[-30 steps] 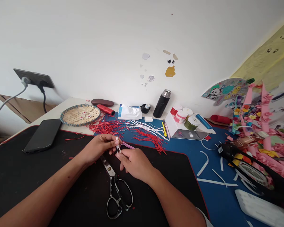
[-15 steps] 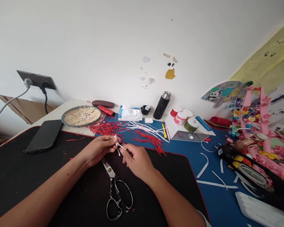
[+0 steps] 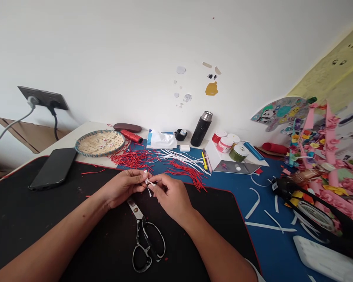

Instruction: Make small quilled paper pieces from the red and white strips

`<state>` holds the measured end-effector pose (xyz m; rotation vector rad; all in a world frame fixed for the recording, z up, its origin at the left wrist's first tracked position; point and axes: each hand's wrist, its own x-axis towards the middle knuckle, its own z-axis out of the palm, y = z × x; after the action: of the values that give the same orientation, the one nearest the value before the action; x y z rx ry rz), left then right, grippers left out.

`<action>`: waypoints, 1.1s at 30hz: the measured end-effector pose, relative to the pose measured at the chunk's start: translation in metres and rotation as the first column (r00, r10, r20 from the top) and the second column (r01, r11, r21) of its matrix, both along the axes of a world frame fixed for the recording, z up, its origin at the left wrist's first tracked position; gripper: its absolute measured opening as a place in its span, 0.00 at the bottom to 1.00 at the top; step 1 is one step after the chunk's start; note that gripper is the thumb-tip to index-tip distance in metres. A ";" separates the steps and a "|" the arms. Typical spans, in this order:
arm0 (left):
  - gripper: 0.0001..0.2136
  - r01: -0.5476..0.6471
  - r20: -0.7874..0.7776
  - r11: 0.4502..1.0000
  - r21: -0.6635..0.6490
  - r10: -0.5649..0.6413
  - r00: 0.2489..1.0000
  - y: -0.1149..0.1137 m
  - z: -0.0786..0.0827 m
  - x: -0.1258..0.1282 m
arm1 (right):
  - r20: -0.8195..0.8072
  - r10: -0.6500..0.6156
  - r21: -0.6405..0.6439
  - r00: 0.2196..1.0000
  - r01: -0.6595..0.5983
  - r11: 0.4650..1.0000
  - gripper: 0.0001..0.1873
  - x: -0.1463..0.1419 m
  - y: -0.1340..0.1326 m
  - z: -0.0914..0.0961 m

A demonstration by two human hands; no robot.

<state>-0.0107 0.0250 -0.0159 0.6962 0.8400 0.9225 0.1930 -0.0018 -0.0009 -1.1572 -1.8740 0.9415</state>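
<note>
A short white cord (image 3: 149,189) is held between my two hands above the black mat (image 3: 100,239). My left hand (image 3: 128,184) pinches its upper part, where it looks knotted, between thumb and fingers. With thumb and index finger, my right hand (image 3: 170,195) grips a strand on the other side, and one loose end hangs down between the hands. Just below them lie scissors (image 3: 141,227) with black handles, their blade tips partly under my left hand. Behind my hands are piles of red cords (image 3: 133,159) and several white cords (image 3: 181,157).
A woven basket (image 3: 100,143) and a black phone (image 3: 53,168) are on the left. At the back stand a tissue pack (image 3: 161,139), a black thermos (image 3: 201,129) and ribbon spools (image 3: 239,152). White strips (image 3: 270,227) and paper flowers (image 3: 329,188) lie on the right.
My right fingers have closed in nearer the knotted part of the white cord. Both hands appear slightly further right, and the camera view has shifted a little.
</note>
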 end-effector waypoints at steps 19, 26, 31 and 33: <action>0.17 0.097 -0.082 0.994 0.042 -0.093 0.992 -0.006 0.004 0.004 | -0.030 0.078 0.008 0.997 -0.078 0.997 0.07 0.001 -0.001 0.004; 0.19 0.062 -0.026 0.996 0.067 -0.060 0.998 -0.009 0.010 0.007 | -0.239 0.062 -0.174 0.969 -0.106 0.979 0.11 -0.001 0.000 0.000; 0.19 0.050 0.012 0.994 0.102 -0.051 0.999 -0.011 0.011 0.011 | -0.325 0.053 -0.214 0.944 -0.128 0.968 0.11 -0.002 0.002 -0.001; 0.18 0.048 0.016 0.992 0.115 -0.050 0.999 -0.011 0.010 0.013 | -0.336 0.051 -0.213 0.941 -0.129 0.969 0.11 -0.002 0.003 -0.002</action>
<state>0.0020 0.0141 -0.0054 0.8026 0.7545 0.9373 0.1913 0.0013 -0.0033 -0.9780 -1.5876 1.3468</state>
